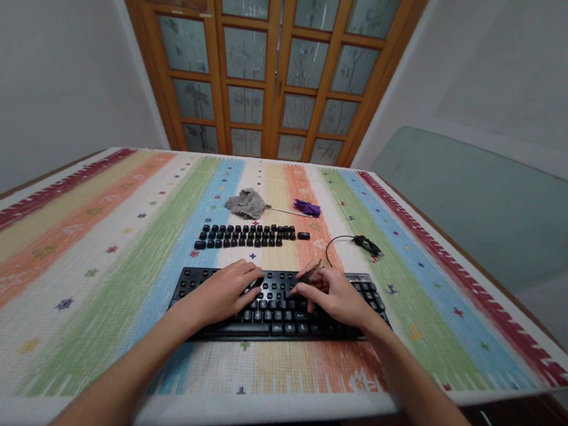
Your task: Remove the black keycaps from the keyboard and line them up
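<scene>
A black keyboard lies across the striped cloth in front of me. Bare key posts show in its upper left and middle, while keycaps sit in the lower rows and at the right. My left hand rests over its left part, fingers stretched and thumb apart. Above the middle keys, my right hand is closed in a pinch on a slim dark tool whose tip points up; its exact kind is unclear. Behind the keyboard, loose black keycaps are laid out in rows.
A crumpled grey cloth lies beyond the keycaps, beside a thin rod and a purple bundle. The keyboard's coiled cable rests to the right. The table ends near my forearms; wooden glazed doors stand behind.
</scene>
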Demonstrator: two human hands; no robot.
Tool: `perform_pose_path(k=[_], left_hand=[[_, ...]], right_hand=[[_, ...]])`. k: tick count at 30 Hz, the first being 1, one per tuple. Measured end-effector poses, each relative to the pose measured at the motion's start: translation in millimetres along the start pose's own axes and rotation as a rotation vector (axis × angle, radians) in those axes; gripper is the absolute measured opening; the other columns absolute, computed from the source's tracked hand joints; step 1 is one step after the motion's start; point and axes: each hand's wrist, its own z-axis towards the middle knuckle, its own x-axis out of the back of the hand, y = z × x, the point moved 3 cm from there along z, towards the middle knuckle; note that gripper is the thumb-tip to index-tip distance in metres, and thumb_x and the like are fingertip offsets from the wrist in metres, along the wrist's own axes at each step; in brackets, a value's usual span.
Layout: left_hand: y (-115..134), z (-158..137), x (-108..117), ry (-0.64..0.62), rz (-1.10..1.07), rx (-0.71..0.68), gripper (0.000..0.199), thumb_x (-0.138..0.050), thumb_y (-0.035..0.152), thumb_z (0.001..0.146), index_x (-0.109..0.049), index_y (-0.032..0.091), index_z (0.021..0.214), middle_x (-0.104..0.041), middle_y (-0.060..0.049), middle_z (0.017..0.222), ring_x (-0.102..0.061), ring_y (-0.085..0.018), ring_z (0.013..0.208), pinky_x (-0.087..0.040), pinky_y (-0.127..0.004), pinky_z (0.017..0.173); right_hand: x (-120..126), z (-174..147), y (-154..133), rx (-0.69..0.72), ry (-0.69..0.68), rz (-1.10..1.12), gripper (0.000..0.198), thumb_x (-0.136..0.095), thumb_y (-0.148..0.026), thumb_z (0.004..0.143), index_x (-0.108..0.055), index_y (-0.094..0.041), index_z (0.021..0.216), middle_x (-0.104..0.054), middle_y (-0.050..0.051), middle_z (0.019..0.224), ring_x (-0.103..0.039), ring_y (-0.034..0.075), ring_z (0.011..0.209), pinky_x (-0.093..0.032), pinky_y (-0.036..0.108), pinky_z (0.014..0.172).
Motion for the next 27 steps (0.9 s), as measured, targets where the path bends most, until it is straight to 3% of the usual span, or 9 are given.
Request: perform_pose_path(k=[8,16,21,27], left_hand=[[0,0,0,-0.01,0.008,-0.004,0.02,-0.049,0.023,0.097,-0.056,0.019,0.115,-0.062,-0.008,0.111,-0.057,-0.023,0.106,-0.048,-0.039,0.095],[1,0,0,-0.002,0.008,-0.007,0.019,-0.048,0.023,0.096,-0.056,0.02,0.114,-0.062,-0.009,0.109,-0.058,-0.023,0.104,-0.049,-0.039,0.093],[1,0,0,0.001,0.011,0.0,0.019,-0.048,0.023,0.097,-0.057,0.019,0.113,-0.062,-0.008,0.109,-0.057,-0.023,0.105,-0.049,-0.039,0.094],[0,0,-2,-0.011,0.015,0.003,0.02,-0.049,0.023,0.097,-0.056,0.019,0.115,-0.061,-0.009,0.111,-0.057,-0.023,0.106,-0.048,-0.039,0.095]], right_hand=[[4,-3,2,0.02,-0.042,-0.045,0.035,-0.064,-0.049,0.086,-0.054,-0.018,0.096,-0.07,0.004,0.08,-0.054,0.009,0.042,-0.043,0.022,0.04],[4,-2,-4,0.143,0.012,-0.173,0.03,-0.063,-0.045,0.087,-0.061,-0.016,0.088,-0.071,0.007,0.084,-0.061,0.013,0.057,-0.049,0.027,0.052],[16,-3,-1,0.137,0.036,-0.321,0.03,-0.068,-0.044,0.084,-0.066,-0.015,0.091,-0.063,0.001,0.065,-0.056,0.013,0.054,-0.04,0.025,0.049],[28,-6,0,0.124,-0.049,-0.313,0.028,-0.07,-0.041,0.083,-0.07,-0.016,0.095,-0.071,0.005,0.079,-0.061,0.014,0.062,-0.045,0.026,0.055]])
